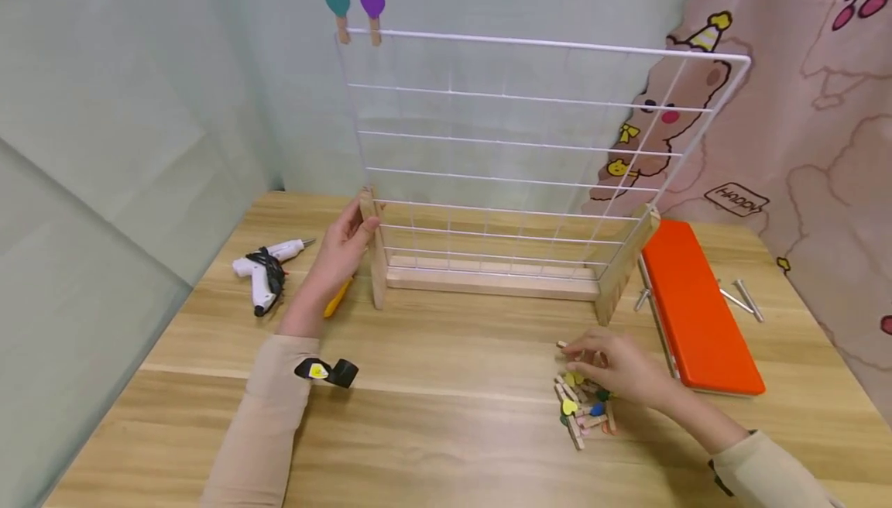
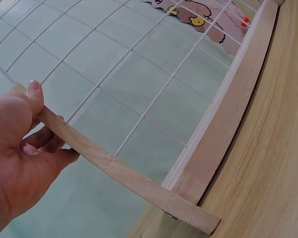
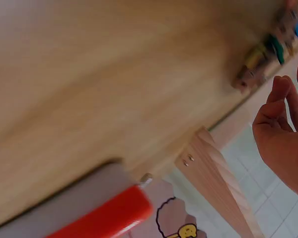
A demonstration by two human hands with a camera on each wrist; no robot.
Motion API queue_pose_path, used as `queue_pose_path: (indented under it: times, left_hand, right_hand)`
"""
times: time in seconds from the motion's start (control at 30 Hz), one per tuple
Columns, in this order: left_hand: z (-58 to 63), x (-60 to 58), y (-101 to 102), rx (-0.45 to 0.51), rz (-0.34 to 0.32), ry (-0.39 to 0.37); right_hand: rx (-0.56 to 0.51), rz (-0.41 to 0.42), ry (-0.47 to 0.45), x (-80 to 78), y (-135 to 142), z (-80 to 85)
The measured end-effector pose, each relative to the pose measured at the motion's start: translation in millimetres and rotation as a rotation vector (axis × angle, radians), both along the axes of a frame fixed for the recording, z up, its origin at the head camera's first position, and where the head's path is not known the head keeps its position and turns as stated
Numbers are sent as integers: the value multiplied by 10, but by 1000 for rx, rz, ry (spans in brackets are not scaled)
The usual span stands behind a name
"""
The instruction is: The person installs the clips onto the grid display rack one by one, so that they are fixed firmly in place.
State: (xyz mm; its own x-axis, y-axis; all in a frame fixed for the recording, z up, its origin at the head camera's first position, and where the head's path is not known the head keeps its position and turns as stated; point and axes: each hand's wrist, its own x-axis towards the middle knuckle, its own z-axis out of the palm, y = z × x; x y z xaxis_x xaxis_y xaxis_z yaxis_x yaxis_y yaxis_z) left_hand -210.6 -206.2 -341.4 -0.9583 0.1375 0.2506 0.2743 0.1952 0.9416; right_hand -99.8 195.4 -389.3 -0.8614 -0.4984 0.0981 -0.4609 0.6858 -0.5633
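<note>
In the head view a white wire grid stands in a wooden frame. My left hand grips the left wooden upright, thumb in front and fingers behind; the left wrist view shows this upright close up. A teal heart clothespin and a purple heart clothespin are clipped on the top wire at the left. My right hand is over a pile of heart clothespins. A small wooden clothespin end shows at its fingertips; the rest is hidden.
A white glue gun with wrapped black cord lies at the left, near a yellow-handled tool. On the right are a long red case and several metal screws. Curtains hang behind the table.
</note>
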Motion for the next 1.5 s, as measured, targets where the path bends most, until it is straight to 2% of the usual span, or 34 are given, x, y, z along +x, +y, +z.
queue_pose_path:
  times: [0.2, 0.33, 0.5, 0.63, 0.73, 0.8, 0.93, 1.03, 1.2, 1.3, 1.4, 1.5]
  left_hand:
    - [67, 49, 12, 33, -16, -4]
    - [144, 123, 45, 53, -11, -16]
    - [188, 171, 73, 28, -4, -26]
    - [172, 173, 80, 15, -13, -33]
    - [174, 181, 81, 8, -13, -33]
    - [179, 183, 84, 0, -14, -27]
    - [159, 153, 62, -4, -13, -23]
    - [96, 99, 21, 5, -4, -16]
    - [3, 49, 34, 24, -6, -8]
    - [-25, 48, 74, 34, -22, -12]
    - [-36, 43, 97, 37, -20, -7]
    - [-28, 21, 103, 37, -18, 17]
  right_hand:
    - [110, 98, 201, 171, 29, -75]
    - [189, 90, 296, 220, -28, -75]
    - [177, 39, 301, 248, -100, -84]
    - [108, 21, 240, 247, -122, -40]
    - [33, 50, 210, 190, -145, 52]
    - [-21, 91, 228, 119, -186, 143]
    - [-81, 175, 258, -89, -368, 499]
    - [-97, 231, 317, -284, -583, 896]
    - [-185, 436, 644, -563, -971, 1625]
    - [-213, 509, 801, -649, -1192, 2064]
    - [-227, 496, 856, -729, -1397, 2450]
    - [-229, 424, 827, -803, -1559, 2765]
